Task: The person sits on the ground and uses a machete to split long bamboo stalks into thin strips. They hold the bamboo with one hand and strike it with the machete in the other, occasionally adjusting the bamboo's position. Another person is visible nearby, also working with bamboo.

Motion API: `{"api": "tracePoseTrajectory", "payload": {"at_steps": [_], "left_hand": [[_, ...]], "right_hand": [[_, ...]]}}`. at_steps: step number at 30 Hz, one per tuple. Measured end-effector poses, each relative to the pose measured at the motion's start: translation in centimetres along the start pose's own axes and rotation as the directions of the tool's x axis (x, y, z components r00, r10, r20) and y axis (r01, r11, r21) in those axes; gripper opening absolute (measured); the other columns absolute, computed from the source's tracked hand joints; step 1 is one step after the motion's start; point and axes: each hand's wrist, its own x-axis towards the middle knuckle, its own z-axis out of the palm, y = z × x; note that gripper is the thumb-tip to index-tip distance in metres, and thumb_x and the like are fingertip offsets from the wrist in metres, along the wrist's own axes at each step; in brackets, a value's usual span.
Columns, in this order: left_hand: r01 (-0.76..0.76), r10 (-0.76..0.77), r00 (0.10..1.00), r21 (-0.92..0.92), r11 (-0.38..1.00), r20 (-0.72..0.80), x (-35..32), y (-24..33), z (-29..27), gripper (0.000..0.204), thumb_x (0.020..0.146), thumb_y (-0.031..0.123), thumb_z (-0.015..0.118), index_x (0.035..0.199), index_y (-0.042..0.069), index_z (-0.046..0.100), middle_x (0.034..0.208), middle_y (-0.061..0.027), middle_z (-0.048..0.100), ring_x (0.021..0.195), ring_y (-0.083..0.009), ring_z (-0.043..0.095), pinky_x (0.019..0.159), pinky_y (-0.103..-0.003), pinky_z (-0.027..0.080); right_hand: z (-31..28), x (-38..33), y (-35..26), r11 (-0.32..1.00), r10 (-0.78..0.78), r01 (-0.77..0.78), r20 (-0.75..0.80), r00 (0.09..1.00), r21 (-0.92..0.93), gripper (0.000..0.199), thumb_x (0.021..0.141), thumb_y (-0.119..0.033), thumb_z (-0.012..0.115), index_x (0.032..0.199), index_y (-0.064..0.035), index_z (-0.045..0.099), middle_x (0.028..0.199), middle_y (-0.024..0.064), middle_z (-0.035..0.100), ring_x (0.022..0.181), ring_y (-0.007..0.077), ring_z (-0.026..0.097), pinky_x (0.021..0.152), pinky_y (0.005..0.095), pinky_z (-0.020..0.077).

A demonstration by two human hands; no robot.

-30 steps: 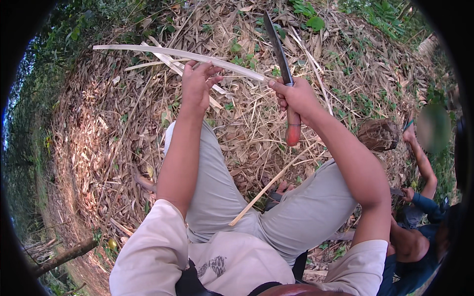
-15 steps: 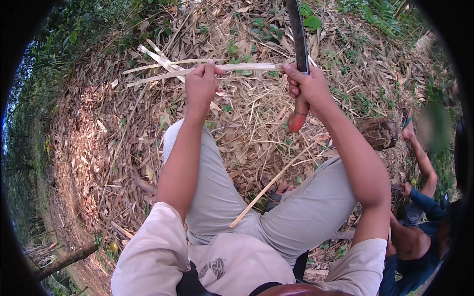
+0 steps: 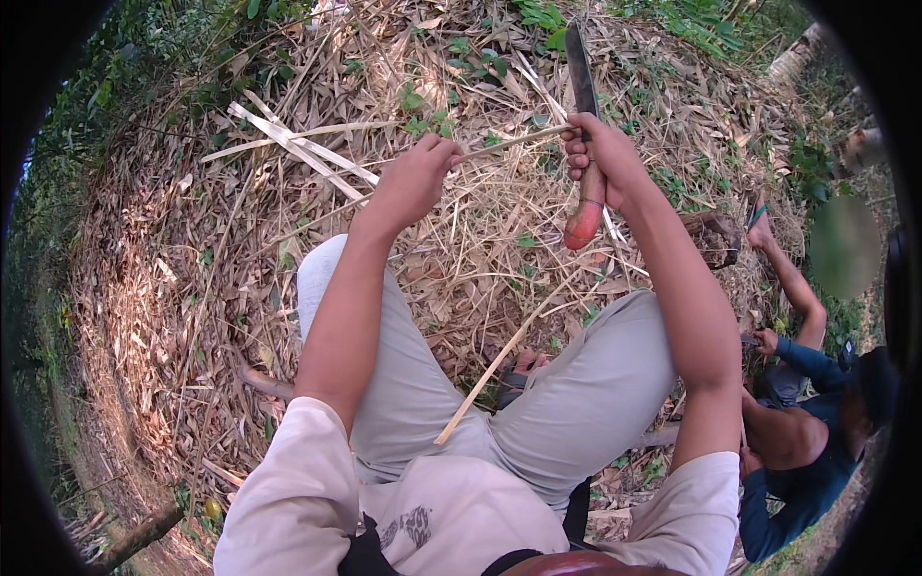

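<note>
I find no packages, labels, signs or screens anywhere in my view.

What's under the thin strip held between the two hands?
Under the thin strip lies dry leaf litter with small green sprouts. Both hands hide its ends; bare soil isn't visible.
</note>
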Motion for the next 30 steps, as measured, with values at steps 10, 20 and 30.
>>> {"api": "tracePoseTrajectory", "payload": {"at_steps": [10, 20, 30], "left_hand": [[0.157, -0.136, 0.983, -0.181, 0.971, 0.122, 1.7, 2.2, 2.9, 0.019, 0.101, 0.021, 0.043, 0.105, 0.005, 0.051, 0.08, -0.0197, 0.064, 0.079, -0.0425, 0.062, 0.07, -0.053, 0.046], [-0.052, 0.123, 0.954, -0.254, 0.966, 0.274, 2.3, 4.9, 8.4, 0.017, 0.101, 0.021, 0.043, 0.101, 0.005, 0.047, 0.078, -0.0227, 0.063, 0.075, -0.0449, 0.062, 0.069, -0.056, 0.046], [-0.076, 0.208, 0.901, -0.334, 0.94, 0.38, 8.1, 14.6, 18.9, 0.025, 0.102, 0.027, 0.042, 0.097, 0.005, 0.054, 0.075, -0.0224, 0.063, 0.071, -0.0446, 0.061, 0.065, -0.055, 0.047]], "right_hand": [[-4.9, 1.8, -1.0, 0.971, 0.003, -0.065, -0.262, 0.965, -0.23, 0.034, 0.094, -0.031, 0.061, 0.091, 0.0029, 0.061, 0.067, -0.0018, 0.05, 0.052, 0.0069, 0.047, 0.047, 0.0247, 0.0447], [-12.8, -4.8, 4.5, 0.885, 0.055, -0.048, -0.002, 0.998, 0.464, 0.041, 0.097, -0.012, 0.052, 0.134, 0.0036, 0.046, 0.077, -0.0038, 0.047, 0.058, 0.0028, 0.044, 0.05, 0.0181, 0.0436], [-19.3, -17.4, 16.0, 0.983, 0.163, -0.073, -0.61, 0.776, 0.169, 0.02, 0.097, -0.017, 0.059, 0.112, -0.0038, 0.056, 0.076, 0.0008, 0.053, 0.053, 0.0067, 0.046, 0.042, 0.0228, 0.0384]]}}
